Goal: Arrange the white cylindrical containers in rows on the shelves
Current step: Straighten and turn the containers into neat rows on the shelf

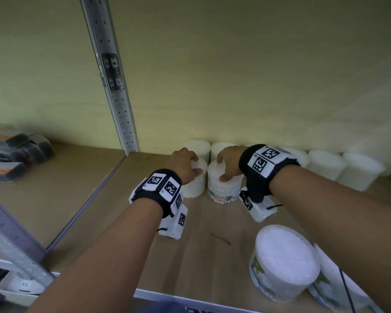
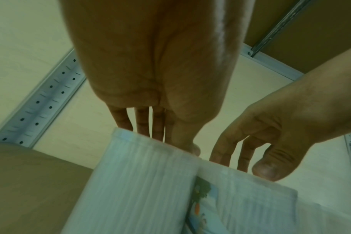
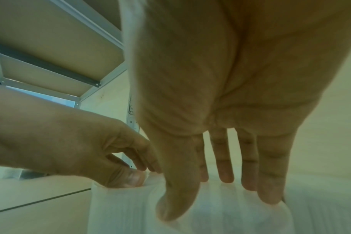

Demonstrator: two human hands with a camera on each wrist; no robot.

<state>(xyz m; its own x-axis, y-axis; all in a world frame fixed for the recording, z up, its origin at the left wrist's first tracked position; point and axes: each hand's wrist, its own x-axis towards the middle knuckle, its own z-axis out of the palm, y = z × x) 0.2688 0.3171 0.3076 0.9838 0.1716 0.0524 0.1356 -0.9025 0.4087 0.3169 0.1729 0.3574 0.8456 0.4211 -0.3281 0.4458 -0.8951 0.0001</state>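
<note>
Two white cylindrical containers stand side by side on the wooden shelf (image 1: 203,240), just in front of a back row of the same containers (image 1: 325,164) along the wall. My left hand (image 1: 195,164) grips the top of the left container (image 1: 195,185), fingers behind and thumb in front. My right hand (image 1: 222,169) grips the top of the right container (image 1: 223,190), which has a "Cotton Buds" label. The left wrist view shows my left hand (image 2: 170,140) over its container (image 2: 134,190). The right wrist view shows my right hand (image 3: 210,201) clasping its container (image 3: 220,221).
Two more large containers (image 1: 285,260) sit at the front right near the shelf edge (image 1: 167,295). A perforated metal upright (image 1: 116,98) divides the bays. Black and orange packs (image 1: 11,154) lie on the left bay. A white tray (image 1: 20,288) shows below.
</note>
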